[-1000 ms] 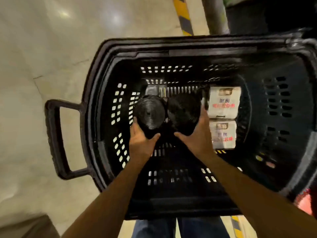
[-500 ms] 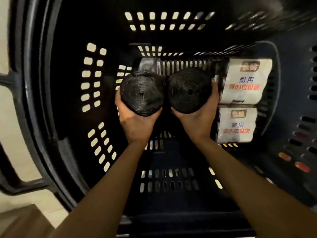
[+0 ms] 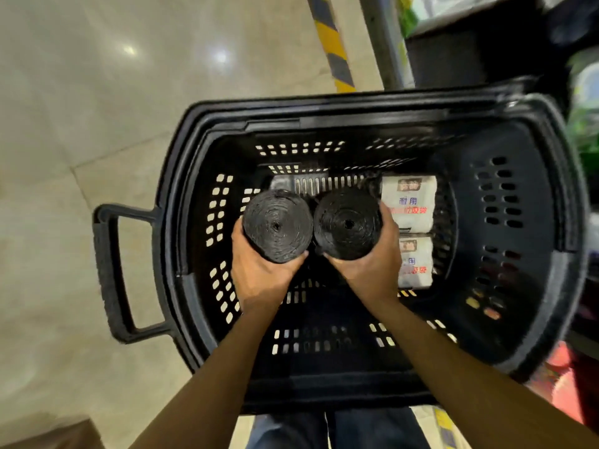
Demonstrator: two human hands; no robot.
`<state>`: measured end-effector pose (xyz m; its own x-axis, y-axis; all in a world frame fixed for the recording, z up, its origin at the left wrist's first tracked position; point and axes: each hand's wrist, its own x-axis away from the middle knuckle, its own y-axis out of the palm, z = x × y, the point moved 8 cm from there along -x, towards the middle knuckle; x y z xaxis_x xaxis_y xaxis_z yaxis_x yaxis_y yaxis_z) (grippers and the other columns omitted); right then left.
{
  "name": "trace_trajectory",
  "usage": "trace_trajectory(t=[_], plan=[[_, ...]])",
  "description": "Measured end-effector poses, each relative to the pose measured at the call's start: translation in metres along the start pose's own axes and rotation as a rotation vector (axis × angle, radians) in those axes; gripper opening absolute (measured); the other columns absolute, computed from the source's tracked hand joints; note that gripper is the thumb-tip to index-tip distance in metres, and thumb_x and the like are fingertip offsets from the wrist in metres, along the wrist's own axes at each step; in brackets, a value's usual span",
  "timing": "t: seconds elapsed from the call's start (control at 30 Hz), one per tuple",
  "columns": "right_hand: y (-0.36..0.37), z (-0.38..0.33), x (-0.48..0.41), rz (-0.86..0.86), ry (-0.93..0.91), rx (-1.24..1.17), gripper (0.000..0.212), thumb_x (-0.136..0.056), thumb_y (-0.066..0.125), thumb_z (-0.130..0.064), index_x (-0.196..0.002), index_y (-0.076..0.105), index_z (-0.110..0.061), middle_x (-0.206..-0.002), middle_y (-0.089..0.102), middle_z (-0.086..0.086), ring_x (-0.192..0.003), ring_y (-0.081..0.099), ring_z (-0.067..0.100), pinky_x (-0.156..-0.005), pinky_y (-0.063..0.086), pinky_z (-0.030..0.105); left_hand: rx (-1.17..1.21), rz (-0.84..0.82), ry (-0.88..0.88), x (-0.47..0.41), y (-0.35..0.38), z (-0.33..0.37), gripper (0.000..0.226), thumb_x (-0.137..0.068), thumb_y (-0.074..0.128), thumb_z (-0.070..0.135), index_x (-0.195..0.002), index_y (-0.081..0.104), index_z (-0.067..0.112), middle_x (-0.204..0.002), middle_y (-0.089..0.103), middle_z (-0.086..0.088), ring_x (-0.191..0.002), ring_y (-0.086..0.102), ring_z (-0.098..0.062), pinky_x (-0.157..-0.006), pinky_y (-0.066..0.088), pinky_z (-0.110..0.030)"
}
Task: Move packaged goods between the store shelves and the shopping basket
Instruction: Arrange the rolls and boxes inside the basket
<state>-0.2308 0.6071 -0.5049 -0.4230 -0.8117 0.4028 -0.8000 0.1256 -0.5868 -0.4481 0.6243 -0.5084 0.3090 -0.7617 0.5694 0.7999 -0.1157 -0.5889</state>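
Over the basket (image 3: pixel 324 102) holding two white packs (image 3: pixel 409 202) (image 3: pixel 416 264), the left grip (image 3: pixel 259 280) clasps one black roll (image 3: pixel 277 225), the right grip (image 3: pixel 372 273) the other roll (image 3: pixel 348 224).

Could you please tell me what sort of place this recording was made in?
Most likely a shop aisle: a black basket over a tiled floor, holding white packs, with stocked shelves at the right.

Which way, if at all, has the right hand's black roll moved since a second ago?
Yes: the black roll in the right hand has risen toward the camera, now looking larger against the white packs lying in the basket.
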Motion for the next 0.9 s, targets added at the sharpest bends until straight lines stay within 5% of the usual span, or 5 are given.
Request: trace_trajectory(t=[0.2,0.43,0.63,0.73,0.9], plan=[[-0.078,-0.079,0.032,-0.061,-0.055,0.023,0.111,-0.048,0.093,-0.032,-0.142,0.034,-0.023,-0.140,0.043,-0.003,-0.129,0.040,0.014,-0.104,0.029,0.021,-0.036,-0.048,0.092,0.066,-0.074,0.089,0.106,-0.049,0.093,0.033,-0.138,0.036,0.025,-0.130,0.055,0.006,-0.120,0.052,-0.015,-0.095,0.033,-0.016],[-0.181,-0.183,0.076,-0.079,-0.209,0.030,0.116,-0.045,0.092,-0.038,-0.143,0.032,-0.021,-0.140,0.045,0.001,-0.128,0.042,0.017,-0.100,0.029,0.020,-0.169,-0.084,0.272,0.146,-0.159,0.181,0.106,-0.044,0.087,0.055,-0.134,0.032,0.045,-0.123,0.059,0.016,-0.115,0.058,-0.016,-0.094,0.045,-0.030],[-0.251,-0.233,0.119,-0.118,-0.227,-0.009,0.125,-0.039,0.093,-0.044,-0.145,0.028,-0.029,-0.146,0.039,-0.002,-0.134,0.037,0.018,-0.110,0.035,0.042,-0.254,-0.104,0.455,0.214,-0.214,0.238,0.104,-0.046,0.087,0.053,-0.135,0.036,0.039,-0.127,0.057,0.016,-0.115,0.056,-0.012,-0.090,0.042,-0.023],[-0.282,-0.259,0.147,-0.101,-0.298,0.024,0.126,-0.036,0.088,-0.058,-0.144,0.030,-0.028,-0.143,0.042,-0.004,-0.132,0.040,0.017,-0.108,0.037,0.044,-0.298,-0.117,0.531,0.240,-0.236,0.262,0.101,-0.048,0.086,0.054,-0.135,0.037,0.039,-0.126,0.059,0.016,-0.113,0.058,-0.012,-0.088,0.043,-0.023],[-0.327,-0.292,0.190,-0.004,-0.336,0.070,0.120,-0.044,0.088,-0.054,-0.145,0.029,-0.026,-0.145,0.040,-0.004,-0.132,0.039,0.016,-0.107,0.035,0.035,-0.367,-0.188,0.660,0.266,-0.258,0.303,0.108,-0.046,0.082,0.062,-0.138,0.033,0.037,-0.129,0.058,0.010,-0.114,0.058,-0.015,-0.095,0.048,-0.032]])
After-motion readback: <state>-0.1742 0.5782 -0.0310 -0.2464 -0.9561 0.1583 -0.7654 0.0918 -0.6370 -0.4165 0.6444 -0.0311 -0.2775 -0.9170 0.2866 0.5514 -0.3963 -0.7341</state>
